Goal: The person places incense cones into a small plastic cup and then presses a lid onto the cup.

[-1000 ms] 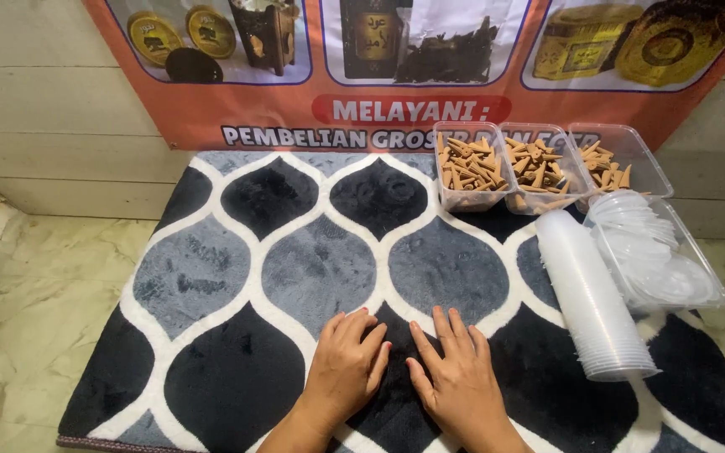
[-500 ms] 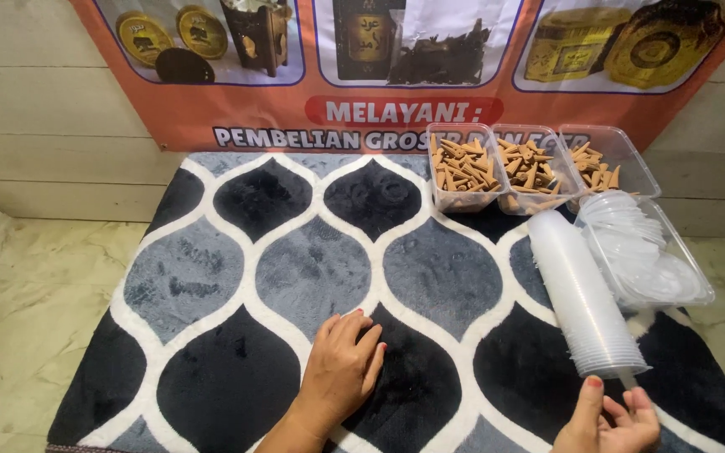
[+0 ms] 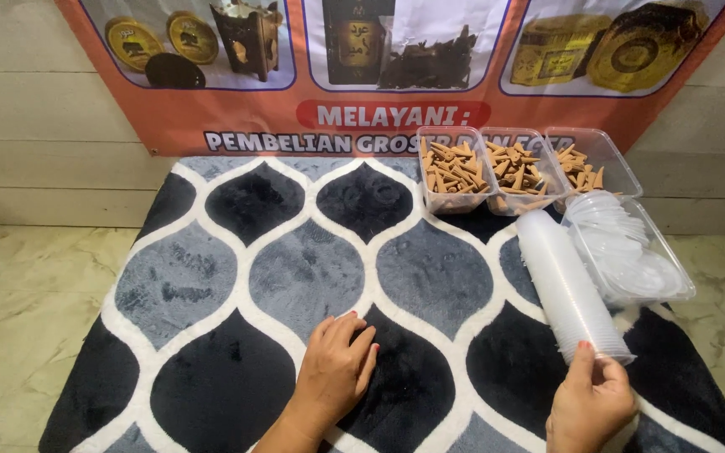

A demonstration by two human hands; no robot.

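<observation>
My left hand (image 3: 334,371) lies flat, palm down, on the black, grey and white patterned rug (image 3: 295,277), holding nothing. My right hand (image 3: 591,401) is at the near end of a long stack of clear plastic cups (image 3: 565,283) lying on its side on the rug; the fingertips pinch the rim of the end cup. Beyond the stack, three clear tubs hold brown cones: a left tub (image 3: 453,168), a middle tub (image 3: 519,170) and a right tub (image 3: 590,165). A clear tray of plastic lids (image 3: 628,249) lies to the right of the cups.
An orange printed banner (image 3: 396,67) hangs on the pale wall behind the rug. Marbled floor tile (image 3: 18,310) shows to the left and right of the rug. The tubs and tray crowd the rug's far right corner.
My right hand left its flat spot beside the left hand, moved right and took hold of the near end of the cup stack. The left hand stayed flat on the rug.
</observation>
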